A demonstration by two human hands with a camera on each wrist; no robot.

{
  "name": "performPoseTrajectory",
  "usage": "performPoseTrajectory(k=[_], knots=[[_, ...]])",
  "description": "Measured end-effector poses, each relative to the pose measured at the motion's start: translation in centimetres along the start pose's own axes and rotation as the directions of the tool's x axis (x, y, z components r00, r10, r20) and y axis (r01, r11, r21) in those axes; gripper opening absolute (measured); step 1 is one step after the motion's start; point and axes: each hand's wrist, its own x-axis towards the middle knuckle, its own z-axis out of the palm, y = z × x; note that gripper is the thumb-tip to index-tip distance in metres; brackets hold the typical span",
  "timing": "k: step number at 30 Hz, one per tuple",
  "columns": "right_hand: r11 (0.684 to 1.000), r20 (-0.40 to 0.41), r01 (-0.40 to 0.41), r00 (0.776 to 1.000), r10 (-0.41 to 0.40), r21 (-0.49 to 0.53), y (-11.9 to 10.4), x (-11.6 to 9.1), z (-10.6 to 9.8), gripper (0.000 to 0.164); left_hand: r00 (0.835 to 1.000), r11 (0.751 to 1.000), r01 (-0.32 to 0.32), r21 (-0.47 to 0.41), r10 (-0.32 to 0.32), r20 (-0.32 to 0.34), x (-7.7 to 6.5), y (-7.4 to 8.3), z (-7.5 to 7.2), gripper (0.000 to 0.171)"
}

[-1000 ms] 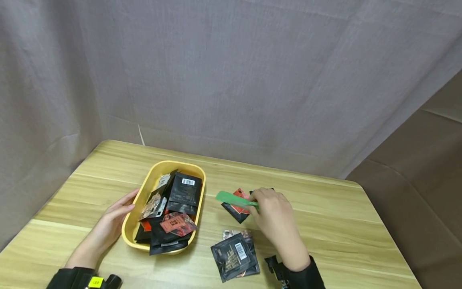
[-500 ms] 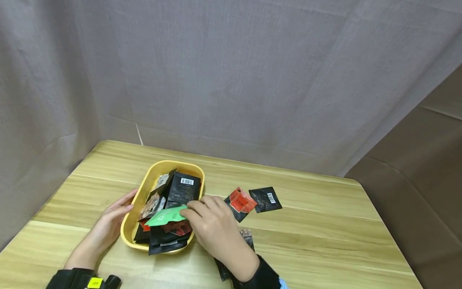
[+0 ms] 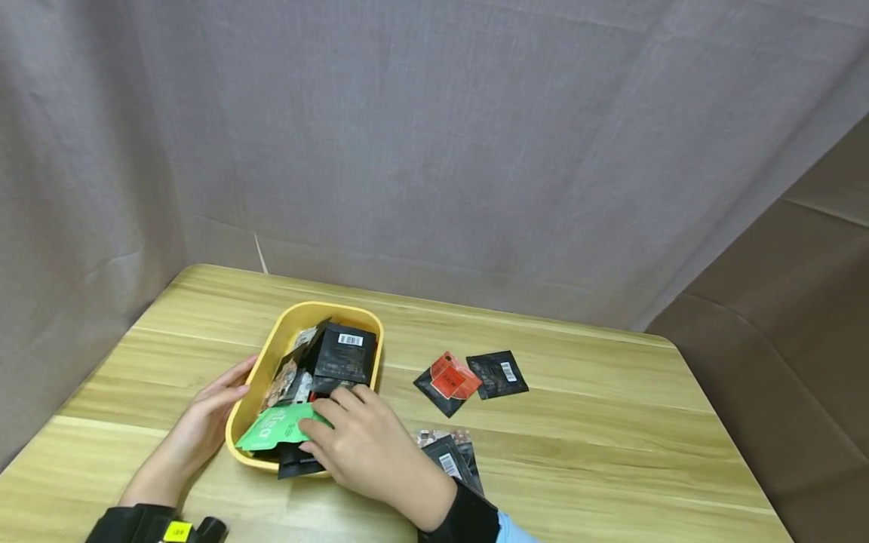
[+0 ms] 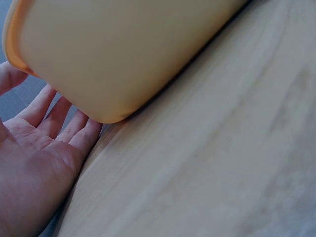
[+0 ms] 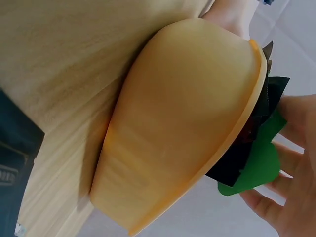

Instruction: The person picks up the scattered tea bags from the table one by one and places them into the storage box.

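A yellow plastic basket (image 3: 378,332) holds a pile of mostly black sachets (image 3: 345,353). My left hand (image 3: 210,415) rests against the basket's left side with its fingers extended. In the left wrist view the fingertips touch the basket wall (image 4: 113,59) and the thumb lies by the rim. My right hand (image 3: 370,445) is over the front part of the basket. Its fingertips pinch the right end of a green tea sachet (image 3: 274,427), which lies over the pile. In the right wrist view the green sachet (image 5: 259,160) bends beside the rim, between thumb and fingers.
To the basket's right on the wooden table (image 3: 597,445) lie a red-and-black sachet (image 3: 448,381) and a black sachet (image 3: 498,375). Nearer, a small stack of sachets (image 3: 448,452) is partly covered by my right forearm. A grey curtain (image 3: 434,151) hangs behind the table.
My right hand has moved left from the loose sachets to the basket, carrying the green tea sachet, which now lies over the front of the pile. My left hand has stayed at the basket.
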Motion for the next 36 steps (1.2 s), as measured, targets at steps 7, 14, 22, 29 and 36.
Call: performPoseTrajectory(k=[7,14,22,29,36], knots=[[0.998,0.042,-0.037,0.999,0.035,0.048,0.0,-0.2,-0.2,0.03,1.0,1.0,0.005,0.02,-0.005,-0.005,0.0,-0.1,-0.1,0.046],[0.934,0.16,-0.208,0.973,0.167,0.29,1.4,-1.3,-1.1,0.031,1.0,1.0,-0.004,0.013,0.004,0.008,0.0,-0.2,-0.1,0.048],[0.86,0.189,-0.382,0.923,0.336,0.339,4.9,-3.5,-1.3,0.025,0.999,0.999,-0.034,-0.009,0.035,0.038,0.1,-0.1,-0.1,0.047],[0.787,0.266,-0.539,0.84,0.473,0.301,7.7,-5.2,-1.1,0.026,1.0,1.0,-0.009,0.002,0.009,0.013,0.1,-0.1,0.1,0.046],[0.725,0.362,-0.666,0.729,0.581,0.177,10.2,-7.4,-0.2,0.034,0.999,1.0,-0.022,-0.01,0.023,0.038,0.2,0.0,0.2,0.047]])
